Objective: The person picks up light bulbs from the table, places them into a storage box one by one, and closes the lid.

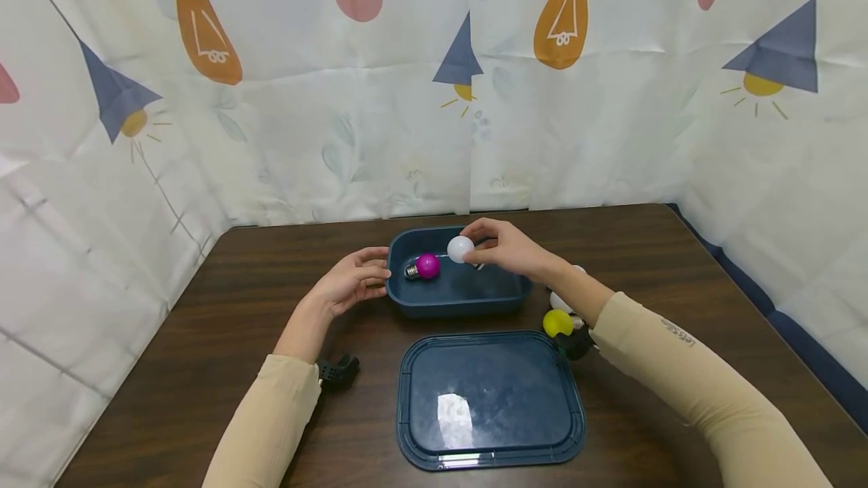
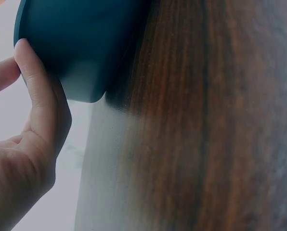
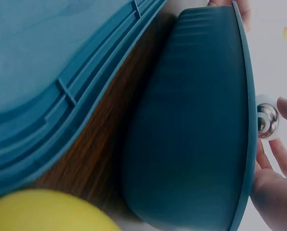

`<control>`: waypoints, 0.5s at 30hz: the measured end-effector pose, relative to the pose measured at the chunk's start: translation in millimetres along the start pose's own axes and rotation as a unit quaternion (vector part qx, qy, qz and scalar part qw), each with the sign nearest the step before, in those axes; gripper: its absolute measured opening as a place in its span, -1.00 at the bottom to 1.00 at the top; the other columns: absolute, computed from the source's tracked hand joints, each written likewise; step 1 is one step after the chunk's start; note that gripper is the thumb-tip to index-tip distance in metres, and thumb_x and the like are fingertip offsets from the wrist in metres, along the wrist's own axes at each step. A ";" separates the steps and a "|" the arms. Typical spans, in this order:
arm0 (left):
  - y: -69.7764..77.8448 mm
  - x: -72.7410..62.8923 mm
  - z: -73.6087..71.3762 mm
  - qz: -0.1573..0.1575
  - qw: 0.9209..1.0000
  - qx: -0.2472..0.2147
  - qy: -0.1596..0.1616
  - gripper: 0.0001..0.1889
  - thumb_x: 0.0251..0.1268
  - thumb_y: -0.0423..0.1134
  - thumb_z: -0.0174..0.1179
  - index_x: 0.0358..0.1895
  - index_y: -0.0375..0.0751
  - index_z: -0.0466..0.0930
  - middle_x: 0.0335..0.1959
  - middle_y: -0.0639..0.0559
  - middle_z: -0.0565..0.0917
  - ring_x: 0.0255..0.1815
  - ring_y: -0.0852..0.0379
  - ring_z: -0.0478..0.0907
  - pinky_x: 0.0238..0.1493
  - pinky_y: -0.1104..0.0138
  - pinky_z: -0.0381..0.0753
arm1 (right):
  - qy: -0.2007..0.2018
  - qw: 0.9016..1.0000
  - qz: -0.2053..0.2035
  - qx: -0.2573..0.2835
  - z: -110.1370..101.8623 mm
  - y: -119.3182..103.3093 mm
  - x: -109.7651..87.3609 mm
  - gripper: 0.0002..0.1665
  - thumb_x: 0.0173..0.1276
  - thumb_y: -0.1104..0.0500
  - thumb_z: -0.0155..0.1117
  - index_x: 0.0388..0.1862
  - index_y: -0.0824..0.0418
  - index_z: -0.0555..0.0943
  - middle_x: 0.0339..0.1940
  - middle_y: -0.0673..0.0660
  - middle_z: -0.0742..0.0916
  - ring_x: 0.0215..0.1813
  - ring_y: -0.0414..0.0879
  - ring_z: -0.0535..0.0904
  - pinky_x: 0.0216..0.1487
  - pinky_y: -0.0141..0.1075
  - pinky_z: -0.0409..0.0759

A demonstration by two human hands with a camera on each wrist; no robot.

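Observation:
Over the inside of a dark blue plastic box [image 1: 461,309], my right hand [image 1: 505,245] pinches a white light bulb [image 1: 460,249] between thumb and fingers. Its metal base [image 3: 267,120] shows just beyond the rim in the right wrist view. A magenta light bulb [image 1: 428,266] lies on its side in the box. At the box's left end, the fairly straight fingers of my left hand [image 1: 354,279] touch the rim. The left wrist view has this hand [image 2: 35,110] against the box's outer wall [image 2: 81,57].
In front of the box lies a flat blue lid [image 1: 491,398] with a raised edge. A yellow light bulb [image 1: 557,322] and white bulbs [image 1: 560,303] sit right of the box, partly hidden by my right forearm. A printed curtain [image 1: 393,134] hangs behind the brown wooden table [image 1: 224,367].

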State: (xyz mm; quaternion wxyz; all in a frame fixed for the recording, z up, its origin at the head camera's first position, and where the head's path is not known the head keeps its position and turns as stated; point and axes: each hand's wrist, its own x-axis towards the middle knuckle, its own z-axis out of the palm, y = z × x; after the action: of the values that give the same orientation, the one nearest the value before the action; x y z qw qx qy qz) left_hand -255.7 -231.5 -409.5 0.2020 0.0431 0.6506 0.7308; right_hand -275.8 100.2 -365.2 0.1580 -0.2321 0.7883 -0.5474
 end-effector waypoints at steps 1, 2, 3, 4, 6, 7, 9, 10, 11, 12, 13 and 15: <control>-0.1 -0.1 0.0 -0.001 1.000 0.000 0.000 -0.36 0.50 -0.50 0.10 0.56 -0.37 0.09 0.10 -0.25 0.55 -0.16 0.07 0.68 -0.18 0.32 0.72 | -0.001 1.000 0.000 0.002 1.4 0.0 0.6 -0.51 0.41 0.22 0.43 0.26 0.27 0.54 0.20 0.27 0.60 0.06 0.17 0.62 0.20 0.22 0.54; -0.2 -0.2 0.0 -0.002 1.000 0.000 0.001 -0.36 0.50 -0.50 0.10 0.56 -0.36 0.09 0.09 -0.25 0.55 -0.16 0.08 0.68 -0.18 0.32 0.72 | -0.003 1.000 0.000 0.002 2.9 -0.2 1.0 -0.51 0.41 0.22 0.43 0.26 0.27 0.54 0.19 0.26 0.60 0.06 0.16 0.63 0.20 0.22 0.55; -0.3 -0.3 -0.1 -0.002 1.000 0.000 0.002 -0.36 0.50 -0.51 0.10 0.55 -0.36 0.10 0.09 -0.25 0.55 -0.16 0.08 0.68 -0.18 0.32 0.72 | -0.004 1.000 0.001 0.002 4.4 -0.7 1.5 -0.51 0.41 0.22 0.43 0.26 0.27 0.54 0.19 0.26 0.60 0.05 0.16 0.63 0.19 0.21 0.55; -0.3 -0.3 -0.1 -0.002 1.000 0.001 0.002 -0.36 0.50 -0.51 0.09 0.55 -0.36 0.10 0.09 -0.24 0.55 -0.16 0.08 0.68 -0.18 0.32 0.72 | -0.005 1.000 0.001 0.001 5.9 -1.2 2.1 -0.51 0.41 0.22 0.43 0.26 0.26 0.54 0.19 0.26 0.61 0.05 0.15 0.64 0.19 0.21 0.55; 0.0 0.0 -0.2 -0.003 1.000 -0.001 0.002 -0.37 0.50 -0.51 0.09 0.55 -0.36 0.10 0.10 -0.25 0.54 -0.17 0.08 0.68 -0.19 0.32 0.72 | -0.008 1.000 0.001 -0.002 9.0 -2.2 3.3 -0.51 0.41 0.22 0.43 0.26 0.26 0.53 0.18 0.25 0.61 0.04 0.12 0.65 0.18 0.21 0.56; 0.1 0.1 -0.2 -0.003 1.000 -0.003 0.002 -0.37 0.50 -0.52 0.08 0.55 -0.35 0.10 0.10 -0.25 0.54 -0.17 0.08 0.68 -0.19 0.32 0.72 | -0.009 1.000 0.001 -0.005 10.6 -2.7 4.0 -0.52 0.41 0.22 0.43 0.26 0.26 0.53 0.18 0.25 0.61 0.03 0.10 0.66 0.18 0.20 0.56; 0.5 0.5 -0.4 -0.001 1.000 -0.005 0.000 -0.36 0.50 -0.52 0.08 0.56 -0.36 0.09 0.12 -0.26 0.53 -0.17 0.08 0.68 -0.19 0.32 0.72 | -0.010 1.000 -0.001 -0.009 14.0 -3.3 5.4 -0.53 0.41 0.23 0.42 0.25 0.26 0.54 0.17 0.25 0.62 0.02 0.09 0.67 0.17 0.21 0.57; 0.4 0.7 -0.5 -0.002 1.000 -0.007 0.000 -0.36 0.50 -0.51 0.09 0.56 -0.36 0.09 0.12 -0.26 0.53 -0.17 0.08 0.68 -0.18 0.32 0.72 | -0.011 1.000 0.000 -0.010 15.7 -3.1 6.2 -0.54 0.41 0.24 0.42 0.24 0.25 0.55 0.16 0.24 0.63 0.01 0.09 0.68 0.16 0.21 0.57; 0.3 0.7 -0.4 -0.003 1.000 -0.007 0.000 -0.36 0.50 -0.51 0.09 0.56 -0.36 0.09 0.13 -0.26 0.53 -0.16 0.08 0.68 -0.18 0.32 0.72 | -0.012 1.000 0.001 -0.011 17.5 -2.7 6.9 -0.55 0.41 0.25 0.42 0.23 0.25 0.55 0.16 0.24 0.63 0.01 0.08 0.68 0.15 0.20 0.58; 0.1 0.7 -0.4 -0.003 1.000 -0.008 0.000 -0.36 0.50 -0.51 0.09 0.56 -0.36 0.09 0.12 -0.25 0.54 -0.17 0.08 0.68 -0.18 0.32 0.73 | -0.015 1.000 0.001 -0.014 19.1 -2.0 7.6 -0.55 0.41 0.25 0.42 0.23 0.25 0.56 0.16 0.24 0.63 0.02 0.07 0.68 0.15 0.19 0.59; 0.4 1.0 -0.3 -0.004 1.000 -0.008 0.000 -0.36 0.50 -0.51 0.10 0.56 -0.36 0.09 0.11 -0.25 0.54 -0.18 0.09 0.68 -0.19 0.32 0.73 | -0.017 1.000 0.003 -0.016 20.4 -2.3 8.4 -0.56 0.41 0.26 0.42 0.23 0.24 0.56 0.17 0.22 0.64 0.02 0.07 0.68 0.15 0.16 0.60; 1.0 1.7 0.1 -0.004 1.000 -0.008 0.001 -0.36 0.49 -0.51 0.10 0.55 -0.35 0.10 0.10 -0.23 0.56 -0.19 0.10 0.69 -0.19 0.32 0.73 | -0.021 1.000 0.003 -0.016 22.4 -1.8 10.1 -0.57 0.42 0.26 0.41 0.22 0.25 0.57 0.18 0.22 0.63 0.04 0.06 0.68 0.14 0.12 0.62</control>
State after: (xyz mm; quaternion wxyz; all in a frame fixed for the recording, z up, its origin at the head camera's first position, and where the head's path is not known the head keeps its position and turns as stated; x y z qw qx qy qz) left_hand -257.4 -230.9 -408.9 0.2041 0.0381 0.6452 0.7353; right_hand -272.7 76.5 -371.4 0.1722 -0.2434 0.7944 -0.5291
